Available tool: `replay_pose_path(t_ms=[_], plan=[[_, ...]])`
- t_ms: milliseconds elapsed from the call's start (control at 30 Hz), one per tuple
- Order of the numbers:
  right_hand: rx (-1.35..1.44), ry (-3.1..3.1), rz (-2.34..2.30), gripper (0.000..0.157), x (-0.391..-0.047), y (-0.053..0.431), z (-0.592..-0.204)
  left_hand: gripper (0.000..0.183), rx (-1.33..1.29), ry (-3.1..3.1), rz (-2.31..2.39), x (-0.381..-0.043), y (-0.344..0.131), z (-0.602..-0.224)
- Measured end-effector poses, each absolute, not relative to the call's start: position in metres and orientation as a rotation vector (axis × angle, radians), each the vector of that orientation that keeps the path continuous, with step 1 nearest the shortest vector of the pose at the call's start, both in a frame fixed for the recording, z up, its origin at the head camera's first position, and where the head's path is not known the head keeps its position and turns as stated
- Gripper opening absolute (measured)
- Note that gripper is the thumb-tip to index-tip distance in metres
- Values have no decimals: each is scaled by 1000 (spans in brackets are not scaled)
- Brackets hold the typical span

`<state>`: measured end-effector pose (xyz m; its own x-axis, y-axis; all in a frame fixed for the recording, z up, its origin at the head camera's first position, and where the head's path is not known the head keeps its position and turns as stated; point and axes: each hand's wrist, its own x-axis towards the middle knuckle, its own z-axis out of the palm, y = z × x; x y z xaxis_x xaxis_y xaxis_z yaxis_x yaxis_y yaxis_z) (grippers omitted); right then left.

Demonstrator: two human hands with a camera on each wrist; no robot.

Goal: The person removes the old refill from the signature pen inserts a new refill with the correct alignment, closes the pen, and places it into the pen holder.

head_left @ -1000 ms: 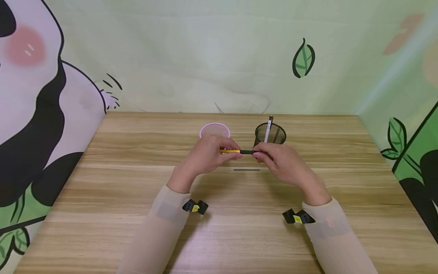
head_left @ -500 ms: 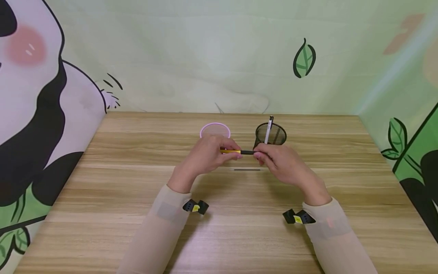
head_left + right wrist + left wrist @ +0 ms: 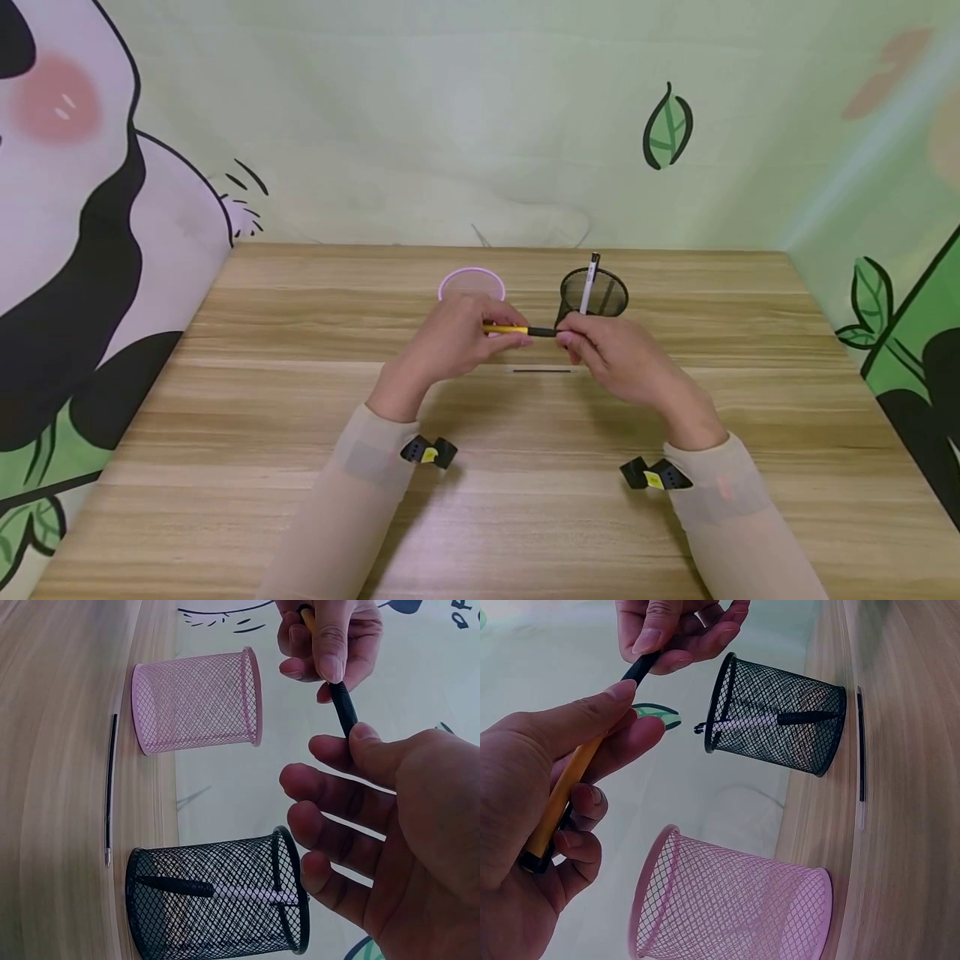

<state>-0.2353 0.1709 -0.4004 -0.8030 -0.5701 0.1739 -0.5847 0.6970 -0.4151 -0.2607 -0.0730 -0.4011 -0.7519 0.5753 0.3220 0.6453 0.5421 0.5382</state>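
Note:
A yellow pen with a black grip is held level between both hands above the table. My left hand grips its yellow barrel, thumb along it and fingers curled round. With thumb and forefinger, my right hand pinches the black tip end; its other fingers are spread loosely in the right wrist view. On the table just below lies a thin black pen refill with clear ends. Behind the right hand, a black mesh pen cup holds a white pen with a black grip.
A pink mesh pen cup stands left of the black one, partly behind my left hand in the head view. The wooden table ends at a wall covering printed with a panda and leaves.
Almost nothing differs. Both hands keep their hold on the yellow pen in the same place, and the refill and cups have not moved.

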Motion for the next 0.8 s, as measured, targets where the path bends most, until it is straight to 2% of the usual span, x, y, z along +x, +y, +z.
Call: replay_pose_path(t_ms=[800], plan=[[914, -2818, 755, 17, -232, 182, -396, 16, -1024, -2706, -1049, -254, -93, -401]])
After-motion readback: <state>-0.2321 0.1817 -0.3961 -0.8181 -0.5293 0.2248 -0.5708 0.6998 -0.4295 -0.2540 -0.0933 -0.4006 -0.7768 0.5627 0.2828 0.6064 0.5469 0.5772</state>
